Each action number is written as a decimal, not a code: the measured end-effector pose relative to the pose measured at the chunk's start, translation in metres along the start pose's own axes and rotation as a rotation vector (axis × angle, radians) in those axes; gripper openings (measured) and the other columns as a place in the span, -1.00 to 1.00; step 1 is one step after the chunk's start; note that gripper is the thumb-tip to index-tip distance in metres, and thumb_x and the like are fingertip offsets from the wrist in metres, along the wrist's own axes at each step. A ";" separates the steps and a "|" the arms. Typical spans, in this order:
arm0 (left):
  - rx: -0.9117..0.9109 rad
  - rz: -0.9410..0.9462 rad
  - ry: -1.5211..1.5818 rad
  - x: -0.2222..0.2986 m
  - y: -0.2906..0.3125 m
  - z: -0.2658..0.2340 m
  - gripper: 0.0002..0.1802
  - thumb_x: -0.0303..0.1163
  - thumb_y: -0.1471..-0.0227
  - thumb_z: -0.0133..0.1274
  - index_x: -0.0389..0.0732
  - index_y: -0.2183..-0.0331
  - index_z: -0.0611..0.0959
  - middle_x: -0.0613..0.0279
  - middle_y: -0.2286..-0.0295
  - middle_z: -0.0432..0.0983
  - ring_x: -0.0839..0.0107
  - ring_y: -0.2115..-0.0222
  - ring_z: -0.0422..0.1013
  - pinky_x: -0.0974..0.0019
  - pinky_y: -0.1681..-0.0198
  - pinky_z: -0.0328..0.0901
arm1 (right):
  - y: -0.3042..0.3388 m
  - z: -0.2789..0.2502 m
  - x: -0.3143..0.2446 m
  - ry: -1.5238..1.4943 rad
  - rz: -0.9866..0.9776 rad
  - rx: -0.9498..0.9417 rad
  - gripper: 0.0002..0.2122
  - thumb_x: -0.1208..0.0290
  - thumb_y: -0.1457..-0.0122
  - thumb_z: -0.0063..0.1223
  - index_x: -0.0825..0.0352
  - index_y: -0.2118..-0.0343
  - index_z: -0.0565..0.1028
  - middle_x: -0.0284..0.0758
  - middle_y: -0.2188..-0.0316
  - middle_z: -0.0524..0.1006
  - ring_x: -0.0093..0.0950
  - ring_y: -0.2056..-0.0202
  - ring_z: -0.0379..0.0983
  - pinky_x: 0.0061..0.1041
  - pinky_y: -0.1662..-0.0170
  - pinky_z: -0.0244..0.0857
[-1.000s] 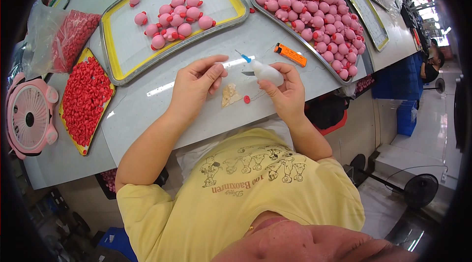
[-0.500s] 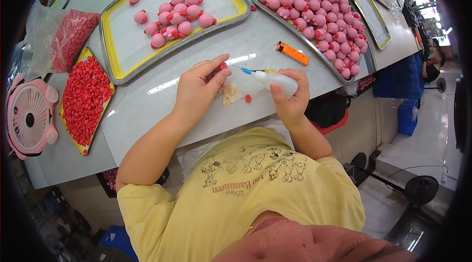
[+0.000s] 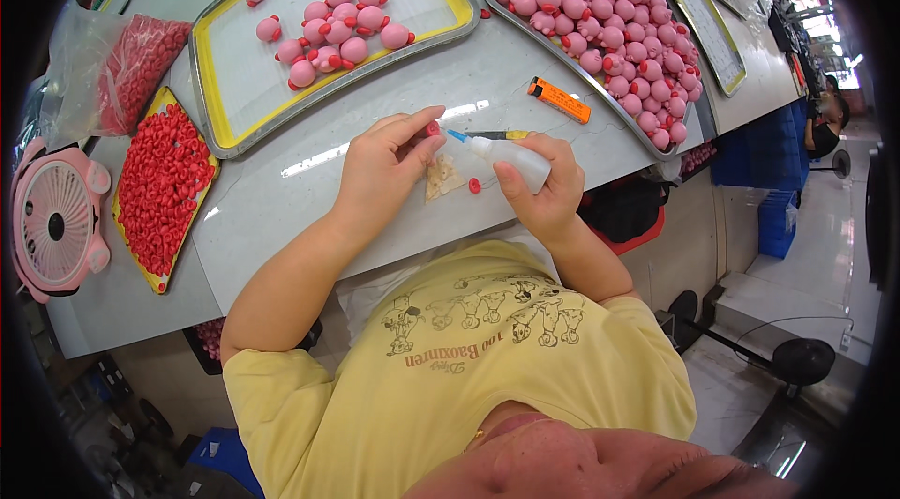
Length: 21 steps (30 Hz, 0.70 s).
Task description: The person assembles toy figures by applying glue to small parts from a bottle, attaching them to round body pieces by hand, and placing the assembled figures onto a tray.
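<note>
Between thumb and fingers, my left hand (image 3: 382, 162) pinches a small red oval piece (image 3: 432, 129). My right hand (image 3: 551, 188) is wrapped round a white squeeze bottle (image 3: 518, 162) with a blue tip (image 3: 457, 135). The bottle lies tilted, its fine nozzle pointing left, right beside the red piece; whether they touch I cannot tell. Below the hands a stained scrap of paper (image 3: 443, 179) lies on the grey table, and a loose red piece (image 3: 474, 186) sits to its right. A thin yellow-and-dark tool (image 3: 511, 134) shows partly behind the bottle.
A yellow-rimmed tray (image 3: 214, 115) with several pink round figures stands at the far left. Another metal tray (image 3: 600, 77) is heaped with pink figures. An orange box-shaped item (image 3: 560, 101) lies near it. Left are red pieces on a yellow tray (image 3: 161, 190), a plastic bag (image 3: 141, 68) and a pink fan (image 3: 58, 225).
My right hand has brought the squeeze bottle a little to the left, its tip closer to the red piece. My left hand keeps its pinch and has barely moved.
</note>
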<state>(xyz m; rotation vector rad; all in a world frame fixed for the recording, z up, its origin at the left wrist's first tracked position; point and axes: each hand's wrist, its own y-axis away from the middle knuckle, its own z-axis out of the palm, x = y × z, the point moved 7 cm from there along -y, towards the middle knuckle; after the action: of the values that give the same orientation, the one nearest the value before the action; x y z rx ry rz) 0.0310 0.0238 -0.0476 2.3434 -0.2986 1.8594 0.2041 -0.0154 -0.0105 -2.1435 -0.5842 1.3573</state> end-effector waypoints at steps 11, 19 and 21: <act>-0.003 -0.006 0.003 0.001 0.002 -0.002 -0.69 -0.55 0.02 0.02 -0.33 0.15 0.53 0.29 0.49 0.37 0.62 0.57 0.28 0.55 0.51 0.20 | -0.001 0.007 0.003 0.003 0.049 -0.030 -0.74 0.47 0.07 0.22 0.39 0.34 0.38 -0.26 0.51 0.48 -0.52 0.56 0.43 -0.60 0.50 0.30; 0.043 0.157 -0.195 0.015 0.004 -0.004 -0.71 -0.54 0.09 0.05 -0.26 0.22 0.56 0.14 0.47 0.48 0.36 0.52 0.40 0.40 0.42 0.31 | -0.006 0.002 0.010 -0.100 0.173 -0.047 -0.78 0.45 0.02 0.17 0.37 0.36 0.38 -0.32 0.56 0.48 -0.62 0.54 0.42 -0.65 0.49 0.28; 0.047 0.171 -0.191 0.014 0.004 -0.004 -0.71 -0.55 0.09 0.05 -0.27 0.22 0.56 0.14 0.47 0.48 0.34 0.51 0.41 0.39 0.41 0.31 | -0.006 0.002 0.012 -0.101 0.185 -0.058 -0.78 0.46 0.02 0.17 0.37 0.36 0.37 -0.32 0.56 0.48 -0.62 0.55 0.41 -0.65 0.50 0.28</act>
<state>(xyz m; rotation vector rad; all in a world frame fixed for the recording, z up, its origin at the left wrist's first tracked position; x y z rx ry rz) 0.0289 0.0199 -0.0329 2.6079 -0.4954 1.7296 0.2065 -0.0036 -0.0154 -2.2316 -0.4784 1.5733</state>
